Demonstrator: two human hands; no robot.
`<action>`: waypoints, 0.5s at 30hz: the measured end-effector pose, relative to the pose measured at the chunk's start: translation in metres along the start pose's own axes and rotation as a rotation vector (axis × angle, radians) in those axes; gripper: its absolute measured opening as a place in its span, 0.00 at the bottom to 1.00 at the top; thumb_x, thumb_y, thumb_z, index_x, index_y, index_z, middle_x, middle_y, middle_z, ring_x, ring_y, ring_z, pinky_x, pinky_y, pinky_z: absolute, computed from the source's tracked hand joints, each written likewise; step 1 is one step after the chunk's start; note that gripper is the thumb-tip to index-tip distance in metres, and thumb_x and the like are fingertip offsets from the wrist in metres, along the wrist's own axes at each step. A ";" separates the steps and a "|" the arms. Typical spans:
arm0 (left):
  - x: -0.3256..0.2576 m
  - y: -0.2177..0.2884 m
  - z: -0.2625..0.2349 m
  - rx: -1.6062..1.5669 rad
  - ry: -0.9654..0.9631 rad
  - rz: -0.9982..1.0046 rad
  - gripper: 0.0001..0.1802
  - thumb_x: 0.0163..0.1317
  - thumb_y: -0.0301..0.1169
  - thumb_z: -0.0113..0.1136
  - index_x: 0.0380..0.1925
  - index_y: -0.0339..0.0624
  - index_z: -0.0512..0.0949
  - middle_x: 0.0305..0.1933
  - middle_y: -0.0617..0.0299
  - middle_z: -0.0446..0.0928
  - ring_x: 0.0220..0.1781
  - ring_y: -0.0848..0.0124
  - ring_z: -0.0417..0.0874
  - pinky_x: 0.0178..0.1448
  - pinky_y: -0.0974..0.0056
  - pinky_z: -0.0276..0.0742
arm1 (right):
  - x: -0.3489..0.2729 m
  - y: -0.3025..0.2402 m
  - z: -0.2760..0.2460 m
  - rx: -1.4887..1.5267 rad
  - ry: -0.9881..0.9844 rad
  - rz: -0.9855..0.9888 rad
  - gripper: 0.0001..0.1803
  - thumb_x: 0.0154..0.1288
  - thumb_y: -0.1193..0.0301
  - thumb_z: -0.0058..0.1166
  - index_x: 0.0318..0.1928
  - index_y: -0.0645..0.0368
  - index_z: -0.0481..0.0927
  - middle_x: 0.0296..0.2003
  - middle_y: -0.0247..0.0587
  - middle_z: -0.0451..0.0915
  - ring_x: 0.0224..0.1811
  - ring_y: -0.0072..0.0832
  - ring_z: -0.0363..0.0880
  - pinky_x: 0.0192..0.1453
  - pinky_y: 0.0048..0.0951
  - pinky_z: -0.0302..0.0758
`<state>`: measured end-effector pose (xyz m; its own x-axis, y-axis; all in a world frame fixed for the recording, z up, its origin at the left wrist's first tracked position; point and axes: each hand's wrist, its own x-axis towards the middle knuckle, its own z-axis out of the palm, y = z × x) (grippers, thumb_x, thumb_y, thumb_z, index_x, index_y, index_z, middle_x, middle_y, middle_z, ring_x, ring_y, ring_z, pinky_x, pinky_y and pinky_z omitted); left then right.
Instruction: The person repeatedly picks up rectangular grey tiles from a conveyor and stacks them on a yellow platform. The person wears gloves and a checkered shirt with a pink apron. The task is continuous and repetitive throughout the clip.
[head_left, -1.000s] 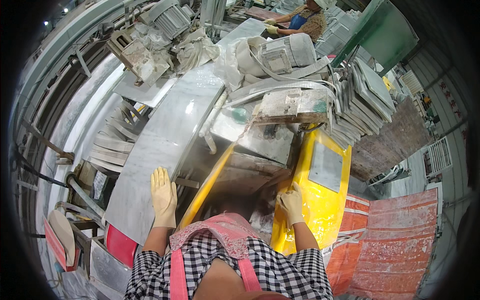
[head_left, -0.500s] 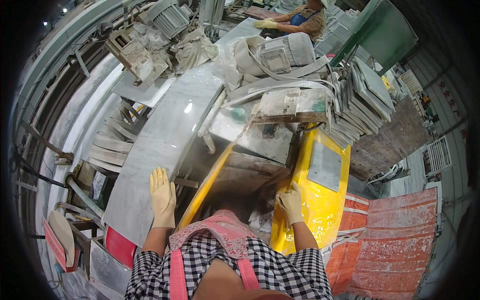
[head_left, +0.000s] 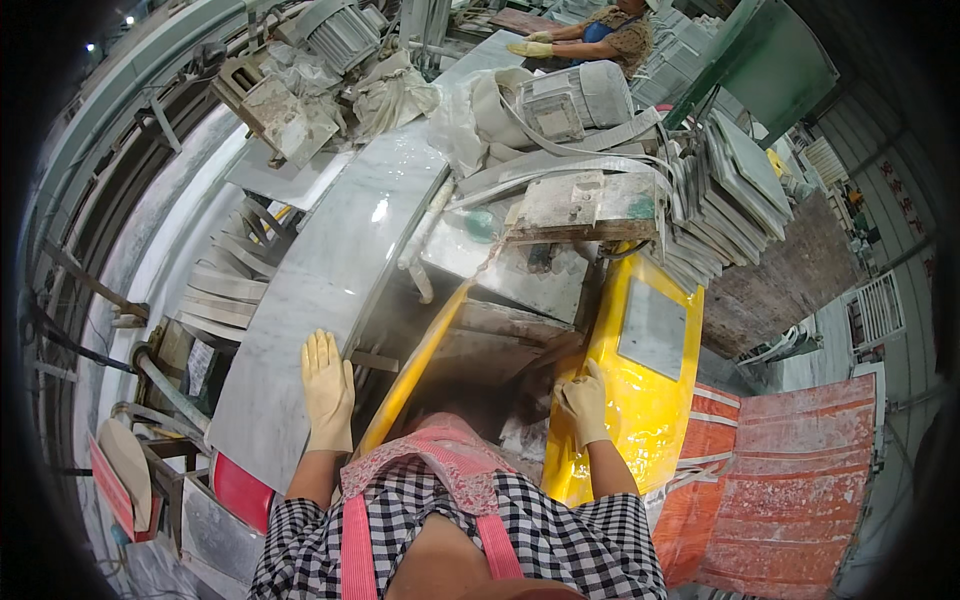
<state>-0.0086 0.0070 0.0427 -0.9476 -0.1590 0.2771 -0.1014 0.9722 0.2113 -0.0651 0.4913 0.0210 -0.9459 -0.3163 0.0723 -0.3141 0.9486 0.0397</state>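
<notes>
My left hand (head_left: 327, 390), in a pale yellow rubber glove, lies flat with fingers stretched along the right edge of a long, wet grey marble slab (head_left: 330, 270). In a matching glove, my right hand (head_left: 583, 405) is closed at the inner edge of a bright yellow wet cover (head_left: 650, 410). Its fingers are curled, and what they hold, if anything, is hidden. A small grey marble tile (head_left: 652, 328) lies on that cover. Between my hands a yellow strip (head_left: 415, 375) runs up from my pink apron (head_left: 430, 465) toward a dusty metal machine block (head_left: 585, 205).
A motor (head_left: 575, 100) with loose belts stands ahead. Thin stone slabs (head_left: 735, 200) lean stacked at right, above an orange woven sheet (head_left: 790, 480). Curved stone pieces (head_left: 225, 285) sit left of the long slab. A gloved co-worker (head_left: 610, 40) is at the far end.
My hands hold almost the same places; the view has shifted slightly. At the far end, the co-worker's gloved hands have moved a little apart.
</notes>
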 end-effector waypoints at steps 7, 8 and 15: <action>0.000 -0.002 0.003 -0.001 0.001 0.002 0.30 0.73 0.35 0.49 0.70 0.26 0.65 0.75 0.38 0.64 0.78 0.44 0.60 0.84 0.47 0.49 | 0.002 -0.003 -0.013 -0.029 0.031 -0.072 0.16 0.58 0.61 0.57 0.17 0.55 0.82 0.21 0.45 0.82 0.28 0.41 0.83 0.75 0.45 0.66; 0.000 -0.001 0.003 0.000 0.008 0.010 0.30 0.73 0.35 0.49 0.70 0.26 0.65 0.75 0.38 0.64 0.78 0.44 0.60 0.84 0.47 0.49 | 0.002 -0.003 -0.014 -0.058 0.004 -0.071 0.16 0.58 0.62 0.56 0.17 0.55 0.82 0.21 0.45 0.82 0.29 0.41 0.83 0.75 0.45 0.65; -0.002 -0.002 0.003 0.000 0.024 0.022 0.30 0.73 0.35 0.50 0.70 0.26 0.65 0.75 0.38 0.64 0.78 0.44 0.60 0.84 0.47 0.49 | 0.002 -0.003 -0.008 -0.043 0.035 -0.058 0.17 0.61 0.59 0.55 0.21 0.55 0.85 0.21 0.46 0.83 0.28 0.40 0.84 0.77 0.43 0.64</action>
<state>-0.0077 0.0058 0.0388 -0.9419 -0.1418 0.3044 -0.0808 0.9755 0.2045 -0.0657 0.4877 0.0293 -0.9225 -0.3719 0.1036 -0.3640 0.9273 0.0874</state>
